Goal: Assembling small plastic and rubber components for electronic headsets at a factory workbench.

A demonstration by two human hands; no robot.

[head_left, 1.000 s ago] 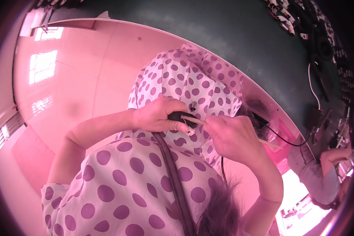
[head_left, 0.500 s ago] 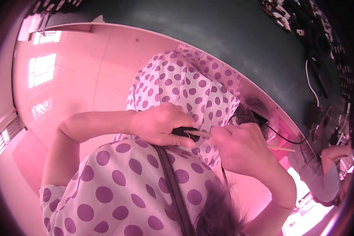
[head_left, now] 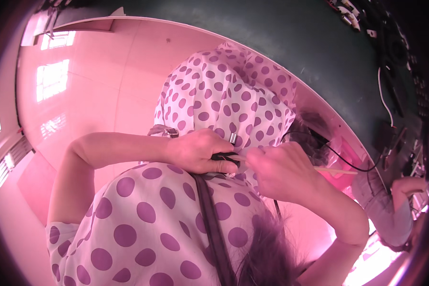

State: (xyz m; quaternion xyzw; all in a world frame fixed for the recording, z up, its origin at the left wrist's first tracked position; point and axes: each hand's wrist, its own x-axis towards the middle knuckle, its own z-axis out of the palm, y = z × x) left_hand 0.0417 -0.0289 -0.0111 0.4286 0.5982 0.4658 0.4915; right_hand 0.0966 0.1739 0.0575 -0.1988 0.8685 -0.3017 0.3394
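My left hand (head_left: 200, 151) is closed around a small black plastic part (head_left: 225, 156) above my lap, thumb along its near side. Just past those fingers a short silver metal piece (head_left: 232, 138) sticks up; whether it belongs to the black part I cannot tell. My right hand (head_left: 286, 171) grips a thin pale stick (head_left: 336, 170), apparently wooden. Its front end touches the open end of the black part, and its rear end pokes out behind the hand. The fingertips of my right hand are partly hidden.
Beyond my lap curves the edge of a dark green worktable (head_left: 271, 43). On it lie a white cable (head_left: 385, 100) and small white parts (head_left: 350, 18). A black cable (head_left: 343, 161) loops beside my right hand. Another person's arm (head_left: 405, 188) is at the right.
My right hand has shifted slightly left and up, closer to my left hand, with the stick still in it. The silver metal piece now shows beyond my left fingers.
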